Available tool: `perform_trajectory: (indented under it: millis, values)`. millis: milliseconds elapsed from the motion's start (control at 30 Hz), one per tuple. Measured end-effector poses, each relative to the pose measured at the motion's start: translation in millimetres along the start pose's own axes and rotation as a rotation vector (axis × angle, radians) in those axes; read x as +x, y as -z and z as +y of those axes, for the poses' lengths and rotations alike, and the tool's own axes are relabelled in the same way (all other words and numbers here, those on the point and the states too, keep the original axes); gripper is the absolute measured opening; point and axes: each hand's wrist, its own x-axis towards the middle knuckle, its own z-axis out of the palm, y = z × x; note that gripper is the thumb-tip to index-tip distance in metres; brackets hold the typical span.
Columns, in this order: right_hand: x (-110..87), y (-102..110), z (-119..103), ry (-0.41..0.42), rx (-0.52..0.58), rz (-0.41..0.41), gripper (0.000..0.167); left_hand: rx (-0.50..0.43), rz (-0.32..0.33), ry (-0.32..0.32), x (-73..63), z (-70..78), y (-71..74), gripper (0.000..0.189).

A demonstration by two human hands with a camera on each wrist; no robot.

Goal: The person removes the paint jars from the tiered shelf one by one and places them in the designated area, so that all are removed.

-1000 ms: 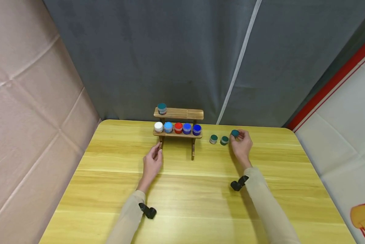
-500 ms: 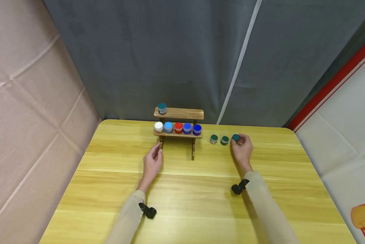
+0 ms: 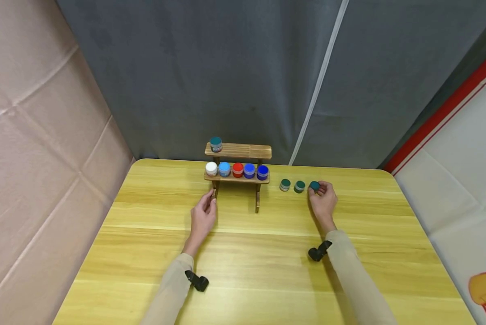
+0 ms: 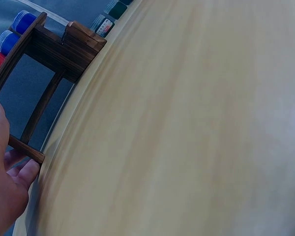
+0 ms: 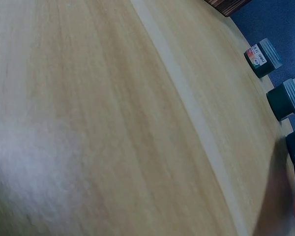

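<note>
My left hand [image 3: 203, 218] grips the lower left leg of a two-tier wooden rack [image 3: 247, 150]; the left wrist view shows thumb and fingers around the leg's foot [image 4: 27, 149]. On the lower shelf stand a white paint jar [image 3: 211, 169], a light blue jar, a red jar [image 3: 237, 170] and two darker blue jars. A teal-lidded jar [image 3: 216, 144] sits at the upper shelf's left end. To the rack's right, my right hand [image 3: 323, 203] pinches a dark green paint jar [image 3: 314, 185], which appears to rest on the table. Two more green jars [image 3: 285, 185] stand left of it.
The yellow wooden table [image 3: 259, 266] extends in front of both arms. A grey curtain [image 3: 194, 81] hangs behind its far edge. Pale panels flank the table at left and right. Each sleeve carries a small black wrist camera [image 3: 319, 251].
My right hand has moved slightly nearer with the green jar, bringing it into line with the other two. The left hand has stayed on the rack's leg.
</note>
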Motion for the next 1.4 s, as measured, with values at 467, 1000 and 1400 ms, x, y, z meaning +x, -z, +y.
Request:
perform_trajectory:
  millis: [467, 1000, 1400]
  values:
    - [1.9, 4, -4, 0.045, -0.003, 0.028, 0.039, 0.004, 0.015, 0.005, 0.3, -0.7, -0.1, 0.038]
    - [10.7, 4, -22, 0.142, 0.007, 0.034, 0.037, -0.002, -0.008, 0.014, 0.2, 5.3, 2.0, 0.039]
    - [11.9, -1, -38, 0.188, 0.044, 0.020, 0.036, -0.007, 0.007, 0.006, 0.6, 2.9, 1.0, 0.039]
